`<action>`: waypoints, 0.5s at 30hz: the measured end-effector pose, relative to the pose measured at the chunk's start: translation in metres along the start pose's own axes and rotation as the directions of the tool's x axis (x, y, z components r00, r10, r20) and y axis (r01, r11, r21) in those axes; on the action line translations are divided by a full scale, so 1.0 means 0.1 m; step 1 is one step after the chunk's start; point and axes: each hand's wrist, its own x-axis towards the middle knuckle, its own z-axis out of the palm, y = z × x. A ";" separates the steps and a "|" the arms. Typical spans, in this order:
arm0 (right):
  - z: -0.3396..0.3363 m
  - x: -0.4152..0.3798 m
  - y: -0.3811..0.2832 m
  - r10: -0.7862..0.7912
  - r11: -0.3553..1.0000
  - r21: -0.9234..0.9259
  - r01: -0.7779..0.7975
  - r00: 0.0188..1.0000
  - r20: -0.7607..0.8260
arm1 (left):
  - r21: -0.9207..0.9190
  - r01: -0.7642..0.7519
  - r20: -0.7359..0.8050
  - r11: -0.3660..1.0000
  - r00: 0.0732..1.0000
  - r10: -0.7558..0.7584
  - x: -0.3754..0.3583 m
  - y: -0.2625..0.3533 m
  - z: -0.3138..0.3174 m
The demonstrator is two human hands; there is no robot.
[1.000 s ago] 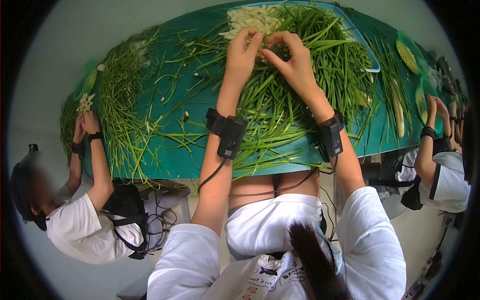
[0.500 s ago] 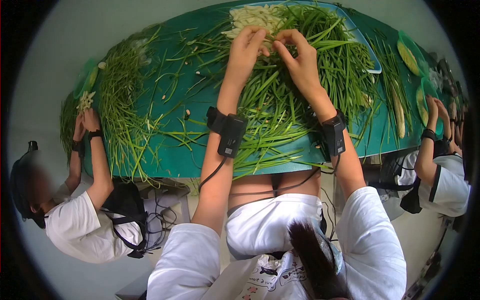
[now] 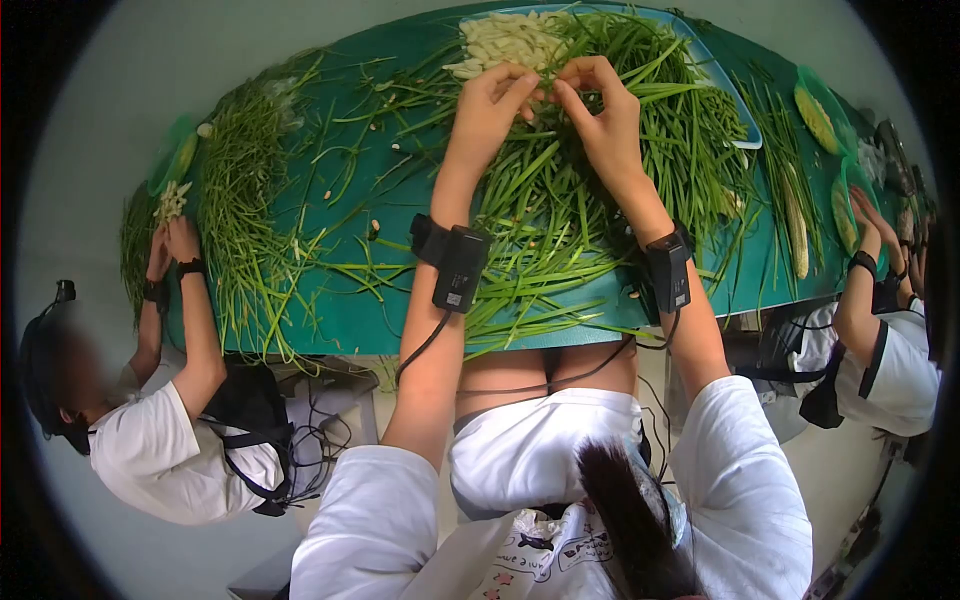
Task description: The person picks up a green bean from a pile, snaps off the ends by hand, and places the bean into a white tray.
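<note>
My left hand (image 3: 490, 108) and my right hand (image 3: 603, 108) meet at the far side of a heap of long green stalks (image 3: 560, 190). The fingers of both are pinched close together on something small and green, probably a stalk, partly hidden by the fingertips. Just beyond my left hand, pale peeled pieces (image 3: 505, 42) lie piled at the left of a blue-edged tray (image 3: 722, 78). More green stalks cover the tray's right part. Both wrists carry black strapped devices with cables.
Another heap of thin stalks (image 3: 245, 170) lies left on the green table (image 3: 350, 225). A person (image 3: 180, 430) works there near a green basket (image 3: 175, 155). At right are green baskets (image 3: 820, 115), a pale cob-like item (image 3: 797, 225) and another person (image 3: 880, 340).
My left hand has moved slightly nearer to me and its fingers bend lower. My right hand has barely shifted. The hands of the person at right have moved a little.
</note>
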 end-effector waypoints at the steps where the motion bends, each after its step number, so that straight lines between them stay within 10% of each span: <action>1: -0.01 0.01 0.03 -0.020 0.999 -0.027 0.020 1.000 -0.001 | -0.002 0.002 0.004 1.000 1.000 -0.002 0.01 0.02 0.01; 15: -0.02 0.01 -0.06 -0.085 0.985 -0.151 0.087 0.996 0.019 | -0.028 0.009 0.077 1.000 0.997 -0.007 -0.03 0.07 -0.03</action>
